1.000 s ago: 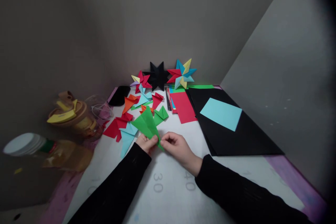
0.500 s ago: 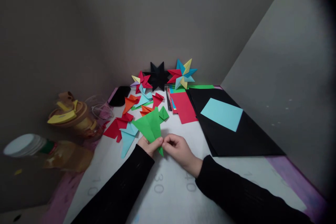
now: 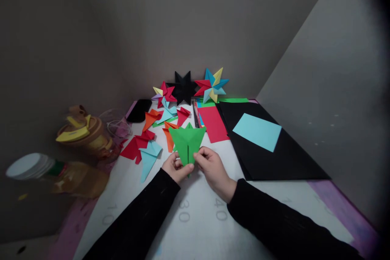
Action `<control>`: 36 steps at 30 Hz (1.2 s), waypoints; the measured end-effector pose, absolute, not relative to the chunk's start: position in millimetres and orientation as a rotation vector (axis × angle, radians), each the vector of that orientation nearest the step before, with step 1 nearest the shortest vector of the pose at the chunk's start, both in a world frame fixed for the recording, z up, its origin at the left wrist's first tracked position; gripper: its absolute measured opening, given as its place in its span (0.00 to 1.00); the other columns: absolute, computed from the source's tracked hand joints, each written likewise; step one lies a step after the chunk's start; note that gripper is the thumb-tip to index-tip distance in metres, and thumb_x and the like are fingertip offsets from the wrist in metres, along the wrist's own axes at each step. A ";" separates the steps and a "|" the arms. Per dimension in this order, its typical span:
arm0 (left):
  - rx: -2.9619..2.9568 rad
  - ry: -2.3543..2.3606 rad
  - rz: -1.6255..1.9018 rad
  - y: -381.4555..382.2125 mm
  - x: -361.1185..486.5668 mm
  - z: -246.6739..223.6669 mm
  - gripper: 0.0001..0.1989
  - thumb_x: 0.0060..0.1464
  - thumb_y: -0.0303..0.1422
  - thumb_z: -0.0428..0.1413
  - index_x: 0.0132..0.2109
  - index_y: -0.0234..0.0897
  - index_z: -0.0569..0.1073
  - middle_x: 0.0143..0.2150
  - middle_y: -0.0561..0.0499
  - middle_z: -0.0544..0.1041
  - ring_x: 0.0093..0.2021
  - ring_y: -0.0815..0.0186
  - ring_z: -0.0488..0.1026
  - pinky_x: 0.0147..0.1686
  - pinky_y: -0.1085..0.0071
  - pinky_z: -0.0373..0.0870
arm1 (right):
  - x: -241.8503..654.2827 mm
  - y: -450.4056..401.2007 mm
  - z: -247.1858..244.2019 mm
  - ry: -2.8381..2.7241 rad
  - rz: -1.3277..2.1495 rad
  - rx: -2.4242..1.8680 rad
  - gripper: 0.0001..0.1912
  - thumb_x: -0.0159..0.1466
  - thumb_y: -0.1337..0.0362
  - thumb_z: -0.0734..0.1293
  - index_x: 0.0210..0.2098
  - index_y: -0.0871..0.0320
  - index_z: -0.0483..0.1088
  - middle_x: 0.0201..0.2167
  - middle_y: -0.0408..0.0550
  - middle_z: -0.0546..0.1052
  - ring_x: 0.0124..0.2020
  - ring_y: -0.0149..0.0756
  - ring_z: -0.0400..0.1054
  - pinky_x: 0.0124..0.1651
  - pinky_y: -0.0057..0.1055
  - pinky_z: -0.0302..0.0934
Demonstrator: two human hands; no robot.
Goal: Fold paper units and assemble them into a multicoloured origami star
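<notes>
A folded green paper piece, broad at the top and narrowing downward with a crease along its middle, is held up above the white table sheet. My left hand pinches its lower end, thumb in front. At its lower right edge, my right hand grips the paper between thumb and finger. Left of the paper lie a folded light blue piece and a folded red piece. An orange folded piece sits just behind it, partly covered.
Folded paper stars, a black one and a multicoloured one, lean at the wall. A black board with a light blue sheet lies right. A bottle, lidded cup and phone are left.
The green paper has turned to face me squarely, its crease now upright. My right hand has moved slightly up and now grips the paper's right edge.
</notes>
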State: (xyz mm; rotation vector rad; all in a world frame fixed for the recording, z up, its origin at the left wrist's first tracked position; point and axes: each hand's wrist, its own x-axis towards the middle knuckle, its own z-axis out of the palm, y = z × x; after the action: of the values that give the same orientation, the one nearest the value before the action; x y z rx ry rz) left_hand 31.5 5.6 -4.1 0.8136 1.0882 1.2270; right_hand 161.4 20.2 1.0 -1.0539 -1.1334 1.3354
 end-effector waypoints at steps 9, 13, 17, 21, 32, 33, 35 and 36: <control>0.873 1.254 1.081 6.2 32.3 -4.5 0.18 0.34 0.43 0.66 0.22 0.31 0.74 0.16 0.50 0.74 0.14 0.74 0.65 0.13 0.79 0.57 | 161.5 22.9 -4.3 -0.986 1.398 -0.991 0.15 0.55 0.58 0.68 0.22 0.57 0.59 0.15 0.34 0.59 0.16 0.25 0.50 0.20 0.24 0.44; 0.885 1.303 1.139 6.1 32.6 -2.9 0.16 0.35 0.40 0.66 0.19 0.32 0.72 0.16 0.51 0.74 0.14 0.74 0.65 0.14 0.79 0.59 | 158.7 21.0 -0.1 -0.959 1.533 -0.968 0.15 0.53 0.57 0.69 0.24 0.58 0.61 0.15 0.34 0.61 0.15 0.24 0.50 0.19 0.24 0.42; 0.957 1.278 1.157 5.4 32.0 -1.6 0.15 0.37 0.38 0.64 0.17 0.33 0.69 0.13 0.53 0.71 0.13 0.76 0.62 0.14 0.80 0.56 | 154.5 18.6 1.6 -0.925 1.700 -0.950 0.14 0.49 0.58 0.72 0.25 0.60 0.65 0.15 0.35 0.62 0.14 0.22 0.49 0.18 0.24 0.42; 1.080 1.302 1.083 2.9 33.1 1.1 0.14 0.39 0.36 0.61 0.16 0.34 0.67 0.12 0.56 0.68 0.13 0.77 0.59 0.14 0.80 0.53 | 151.8 16.9 1.6 -0.888 1.676 -0.947 0.13 0.49 0.61 0.72 0.20 0.60 0.64 0.13 0.35 0.61 0.15 0.23 0.51 0.19 0.24 0.44; 1.052 1.421 1.001 0.4 35.5 9.5 0.09 0.40 0.35 0.58 0.22 0.33 0.74 0.15 0.53 0.73 0.14 0.75 0.64 0.15 0.79 0.59 | 153.0 25.1 7.5 -0.710 1.545 -0.978 0.15 0.45 0.63 0.73 0.19 0.60 0.62 0.12 0.33 0.59 0.13 0.20 0.45 0.17 0.24 0.38; 1.043 1.425 1.006 -0.1 35.8 9.7 0.09 0.40 0.35 0.58 0.22 0.33 0.74 0.16 0.53 0.74 0.14 0.74 0.65 0.15 0.79 0.59 | 153.8 26.8 7.0 -0.701 1.539 -0.980 0.15 0.45 0.63 0.73 0.19 0.59 0.61 0.12 0.33 0.59 0.13 0.20 0.45 0.17 0.24 0.38; 1.021 1.439 1.011 -1.0 36.3 9.4 0.08 0.40 0.35 0.58 0.23 0.33 0.74 0.17 0.52 0.75 0.16 0.72 0.67 0.14 0.79 0.59 | 156.5 31.2 5.9 -0.679 1.521 -0.981 0.17 0.45 0.62 0.73 0.19 0.59 0.60 0.12 0.33 0.59 0.13 0.20 0.45 0.16 0.23 0.37; 1.015 1.446 1.011 -1.3 36.3 8.9 0.08 0.40 0.34 0.58 0.24 0.32 0.74 0.17 0.52 0.75 0.17 0.72 0.68 0.14 0.80 0.59 | 158.4 33.8 5.3 -0.668 1.508 -0.981 0.17 0.45 0.62 0.73 0.19 0.58 0.59 0.12 0.32 0.58 0.13 0.20 0.45 0.16 0.23 0.37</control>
State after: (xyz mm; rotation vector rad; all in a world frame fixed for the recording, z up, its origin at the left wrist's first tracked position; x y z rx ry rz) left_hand 36.3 -1.3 8.9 1.0152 1.4462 1.0111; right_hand 158.4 33.8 5.3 -0.9806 -0.6677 1.5075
